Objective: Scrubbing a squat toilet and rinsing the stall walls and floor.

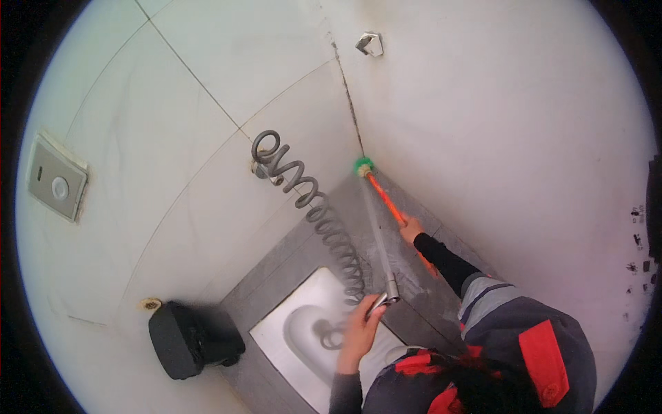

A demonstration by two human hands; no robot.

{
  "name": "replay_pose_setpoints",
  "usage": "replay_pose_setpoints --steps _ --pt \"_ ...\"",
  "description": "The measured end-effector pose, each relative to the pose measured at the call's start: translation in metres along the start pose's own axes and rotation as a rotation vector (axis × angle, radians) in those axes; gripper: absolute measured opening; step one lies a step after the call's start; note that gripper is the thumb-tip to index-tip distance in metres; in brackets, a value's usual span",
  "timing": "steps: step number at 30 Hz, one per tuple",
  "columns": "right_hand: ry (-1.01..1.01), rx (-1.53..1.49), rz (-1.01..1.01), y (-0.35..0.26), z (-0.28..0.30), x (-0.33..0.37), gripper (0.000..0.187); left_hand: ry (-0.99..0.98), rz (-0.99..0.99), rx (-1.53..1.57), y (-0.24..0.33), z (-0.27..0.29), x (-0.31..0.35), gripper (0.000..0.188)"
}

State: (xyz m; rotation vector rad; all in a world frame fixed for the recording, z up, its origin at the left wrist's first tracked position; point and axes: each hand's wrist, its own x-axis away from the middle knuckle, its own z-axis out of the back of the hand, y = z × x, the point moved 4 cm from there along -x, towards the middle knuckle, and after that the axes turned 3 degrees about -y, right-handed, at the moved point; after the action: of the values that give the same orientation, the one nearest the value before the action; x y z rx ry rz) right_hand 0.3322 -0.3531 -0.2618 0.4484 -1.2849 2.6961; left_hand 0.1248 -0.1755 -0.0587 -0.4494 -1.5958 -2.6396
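My left hand (358,333) is closed around a silver handheld sprayer (392,292), above the edge of the white squat toilet. A pale streak of water runs from its head toward the far corner. The grey coiled hose (331,231) hangs between the sprayer and the wall valve (262,170). Further right, my right hand (412,228) grips the orange handle of a scrub brush (386,197). Its green bristles (363,165) press into the corner where two walls meet the floor. The handle's rear end sticks out below my right hand.
The white squat toilet (274,332) is set in the grey tiled floor (434,321), with coiled hose over its bowl. A black bin (172,341) stands left of it. A metal flush plate (58,181) and a small metal hook (370,44) are on the pale walls.
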Motion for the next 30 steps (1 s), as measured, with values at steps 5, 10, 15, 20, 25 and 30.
replay_pose_setpoints --steps 5,10,15,20,25,30 --pt "-0.096 -0.027 0.166 0.063 0.031 0.112 0.036 -0.044 0.057 -0.029 -0.026 0.006 0.017 0.026" --pt "-0.166 -0.015 -0.023 0.09 0.084 0.183 0.034 -0.06 0.049 -0.152 -0.056 0.005 0.036 0.027" --pt "-0.048 0.01 0.01 0.119 0.056 0.172 0.034 -0.109 0.068 -0.22 -0.046 0.005 0.047 0.026" --pt "-0.253 0.075 0.306 0.109 0.022 0.233 0.035 -0.09 0.051 -0.267 -0.062 0.013 0.07 0.027" --pt "-0.291 -0.263 0.013 0.068 0.036 0.188 0.034 -0.074 0.012 -0.477 -0.079 0.015 0.095 0.027" --pt "0.015 -0.202 0.138 0.119 0.018 0.088 0.033 -0.03 0.022 -0.518 -0.085 0.009 0.119 0.021"
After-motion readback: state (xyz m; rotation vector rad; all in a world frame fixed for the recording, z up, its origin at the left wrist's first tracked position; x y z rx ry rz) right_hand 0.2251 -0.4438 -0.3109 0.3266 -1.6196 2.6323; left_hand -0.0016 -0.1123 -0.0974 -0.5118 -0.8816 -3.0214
